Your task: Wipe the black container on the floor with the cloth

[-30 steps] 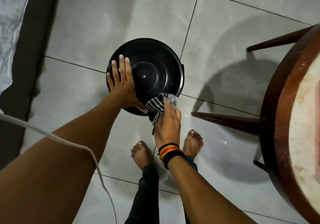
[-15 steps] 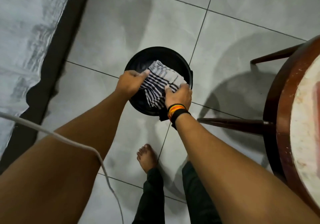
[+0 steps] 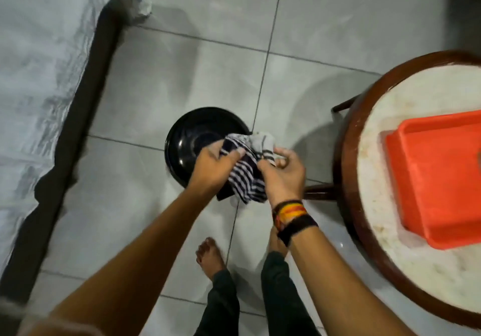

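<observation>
A round black container [image 3: 187, 140] sits on the grey tiled floor, its glossy surface facing up. A black-and-white striped cloth [image 3: 247, 171] is bunched over its right side. My left hand [image 3: 216, 164] grips the cloth's left edge. My right hand [image 3: 283, 171] pinches the cloth's right part; it wears red, yellow and black wristbands. The cloth and my hands hide the container's right and near parts.
A round wooden table [image 3: 369, 205] with a pale top stands at the right, with an orange plastic tray [image 3: 432, 177] on it and a leg near the container. A dark-framed bed with a white sheet [image 3: 39, 75] runs along the left. My bare feet [image 3: 208, 255] stand below the container.
My left hand left the container and took hold of the cloth. Both hands now hold the cloth, shifted toward the container's right side. The view rose and the orange tray came into sight.
</observation>
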